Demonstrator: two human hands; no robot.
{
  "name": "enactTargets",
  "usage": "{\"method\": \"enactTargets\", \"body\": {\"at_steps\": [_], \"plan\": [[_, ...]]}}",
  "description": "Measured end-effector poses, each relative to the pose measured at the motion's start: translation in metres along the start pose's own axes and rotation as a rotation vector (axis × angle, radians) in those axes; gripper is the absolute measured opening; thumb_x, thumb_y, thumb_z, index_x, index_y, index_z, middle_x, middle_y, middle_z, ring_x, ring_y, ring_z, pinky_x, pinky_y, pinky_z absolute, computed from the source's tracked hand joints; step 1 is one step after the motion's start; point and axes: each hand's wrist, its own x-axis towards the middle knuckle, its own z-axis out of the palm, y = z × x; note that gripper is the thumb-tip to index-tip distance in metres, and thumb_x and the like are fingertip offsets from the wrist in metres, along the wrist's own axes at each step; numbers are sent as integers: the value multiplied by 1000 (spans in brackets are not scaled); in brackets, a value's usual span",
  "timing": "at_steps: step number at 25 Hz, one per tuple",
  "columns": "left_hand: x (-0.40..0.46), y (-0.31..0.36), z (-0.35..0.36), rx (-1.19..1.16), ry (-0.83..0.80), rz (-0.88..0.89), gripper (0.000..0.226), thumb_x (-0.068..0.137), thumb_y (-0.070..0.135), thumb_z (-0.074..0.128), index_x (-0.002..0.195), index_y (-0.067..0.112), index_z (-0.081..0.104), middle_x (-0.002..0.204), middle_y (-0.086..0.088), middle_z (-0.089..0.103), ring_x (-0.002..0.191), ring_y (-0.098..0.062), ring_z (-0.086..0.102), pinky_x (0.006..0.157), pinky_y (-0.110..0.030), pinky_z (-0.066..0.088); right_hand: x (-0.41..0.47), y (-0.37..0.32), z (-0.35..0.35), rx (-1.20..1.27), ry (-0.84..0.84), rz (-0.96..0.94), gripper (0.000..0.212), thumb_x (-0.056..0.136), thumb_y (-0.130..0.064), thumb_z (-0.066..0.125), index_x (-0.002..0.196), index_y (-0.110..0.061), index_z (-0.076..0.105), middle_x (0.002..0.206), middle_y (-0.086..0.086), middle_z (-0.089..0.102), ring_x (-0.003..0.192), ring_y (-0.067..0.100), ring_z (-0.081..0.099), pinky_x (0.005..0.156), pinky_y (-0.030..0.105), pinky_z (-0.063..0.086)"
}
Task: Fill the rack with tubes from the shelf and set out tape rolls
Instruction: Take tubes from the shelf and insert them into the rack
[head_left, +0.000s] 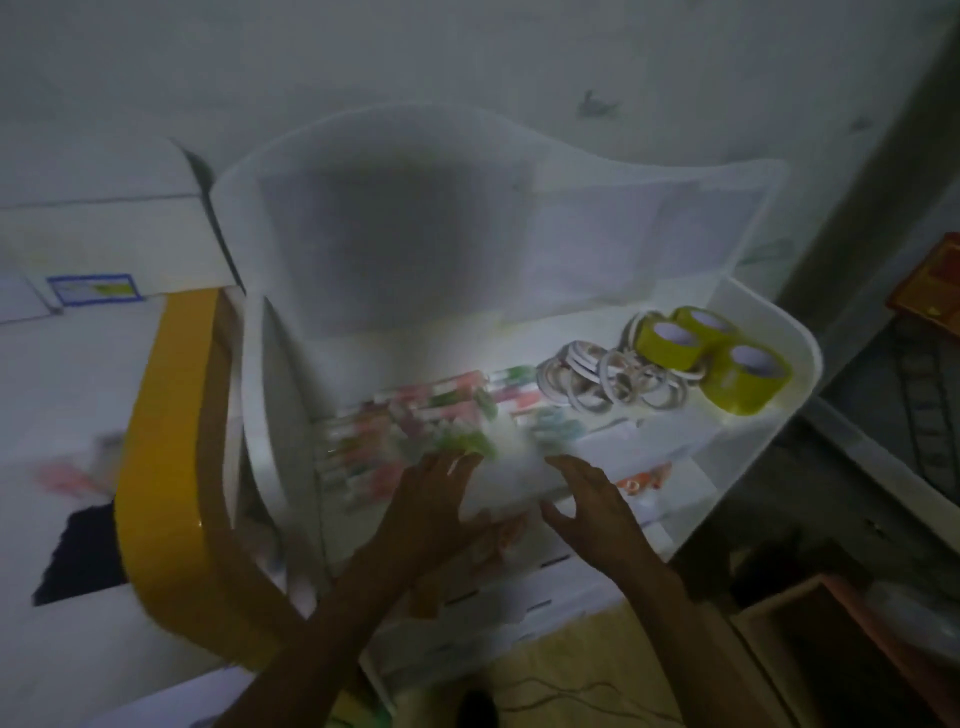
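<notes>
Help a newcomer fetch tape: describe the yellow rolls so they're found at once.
Look at the white shelf against the wall, then its back right corner. Three yellow rolls stand clustered there, right of the thin white rolls; they alone are wide and bright yellow-green.

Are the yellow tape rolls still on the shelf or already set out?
On the shelf: three yellow tape rolls sit at its right end; neither hand touches them.

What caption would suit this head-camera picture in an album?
Both hands, left and right, reach onto a white shelf holding blurred coloured-cap tubes, white tape rolls and yellow tape rolls.
</notes>
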Motion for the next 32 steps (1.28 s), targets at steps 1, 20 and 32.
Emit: {"method": "enactTargets", "body": {"at_steps": [1,20,32], "plan": [[11,-9,5,-1,2,-34,71,73,57,48,129,14,56,125,-11,60,113,-34,57,87,-48,52,18,3,3,-4,-15,-32,58,86,-42,59,138,-19,47,139,4,51,126,23,47,104,38,41],[135,-63,37,259,167,-244,29,72,15,64,100,16,70,93,-7,68,85,-31,63,74,-39,48,194,56,5,-34,-15,-420,25,87,-22,51,109,-18,61,104,8,65,97,28,57,81,36,44],[119,42,15,-454,569,-387,22,95,24,59,109,41,59,103,21,65,90,-5,64,70,-22,55,225,96,20,-187,-164,-593,11,75,-20,60,85,-17,65,82,4,63,80,28,59,74,37,42]]}}
